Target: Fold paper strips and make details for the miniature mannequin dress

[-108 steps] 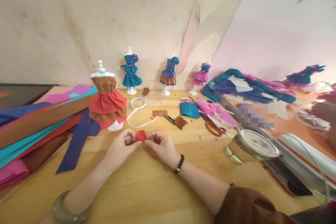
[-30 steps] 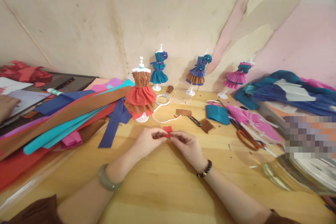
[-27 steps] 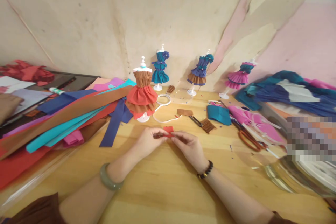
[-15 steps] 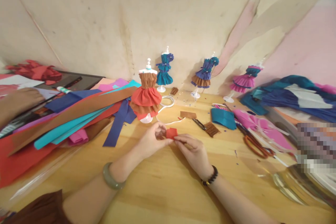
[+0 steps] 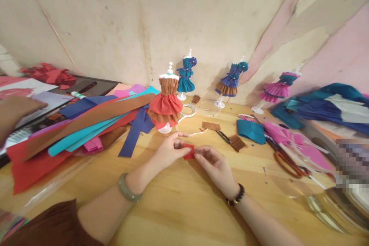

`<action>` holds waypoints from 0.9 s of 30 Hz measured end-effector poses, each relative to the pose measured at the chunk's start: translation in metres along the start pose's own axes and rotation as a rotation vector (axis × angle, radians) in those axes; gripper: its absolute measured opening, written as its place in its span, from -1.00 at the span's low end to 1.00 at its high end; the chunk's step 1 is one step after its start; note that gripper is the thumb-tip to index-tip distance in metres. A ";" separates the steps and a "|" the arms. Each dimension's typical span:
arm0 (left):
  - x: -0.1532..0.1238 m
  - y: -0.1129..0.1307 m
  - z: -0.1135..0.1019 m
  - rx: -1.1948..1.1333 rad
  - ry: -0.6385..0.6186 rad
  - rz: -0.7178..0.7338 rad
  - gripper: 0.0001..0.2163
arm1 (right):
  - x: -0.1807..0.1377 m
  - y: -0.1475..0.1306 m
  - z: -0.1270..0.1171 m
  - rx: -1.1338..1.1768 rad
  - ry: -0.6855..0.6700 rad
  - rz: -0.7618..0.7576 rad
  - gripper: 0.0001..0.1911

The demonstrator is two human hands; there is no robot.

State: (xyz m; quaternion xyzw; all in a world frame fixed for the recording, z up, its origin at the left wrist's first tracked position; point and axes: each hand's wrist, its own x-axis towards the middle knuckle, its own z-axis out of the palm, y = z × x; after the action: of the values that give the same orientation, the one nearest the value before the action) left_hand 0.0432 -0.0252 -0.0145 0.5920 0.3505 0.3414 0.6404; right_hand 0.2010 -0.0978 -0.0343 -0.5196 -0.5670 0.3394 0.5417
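Between my two hands is a small red piece of paper or cloth (image 5: 188, 152), roughly rectangular. My left hand (image 5: 172, 152) is closed in a pinch on its left side, thumb across the front. At the right edge, the thumb and forefinger of my right hand (image 5: 215, 167) pinch it. Just beyond stands a miniature dress form in a brown and red ruffled dress (image 5: 166, 102). A white cord with a loop (image 5: 188, 110) lies behind my hands. Nearby are a flat brown strip (image 5: 211, 125), dark tweezers (image 5: 223, 137) and a pleated brown piece (image 5: 238, 143).
Along the wall stand more small dressed forms, one teal (image 5: 186, 80). Coloured strips (image 5: 95, 123) are heaped at left, beside another person's arm (image 5: 20, 109). To the right lie a folded teal piece (image 5: 250, 131), orange-handled scissors (image 5: 291, 165) and a clear jar (image 5: 328, 209).
The red piece has turned slightly and shows flatter between my fingers. The view has shifted a little, so the table things appear further right. The other person's arm at left has moved.
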 end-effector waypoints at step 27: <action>0.002 -0.001 0.003 0.167 -0.097 -0.033 -0.54 | 0.008 0.008 0.007 0.207 0.070 0.111 -0.68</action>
State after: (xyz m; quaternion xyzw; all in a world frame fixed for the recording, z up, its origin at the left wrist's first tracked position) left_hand 0.0464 -0.0252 -0.0150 0.6533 0.3560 0.2714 0.6105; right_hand 0.1975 -0.0875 -0.0412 -0.5029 -0.4802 0.4071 0.5922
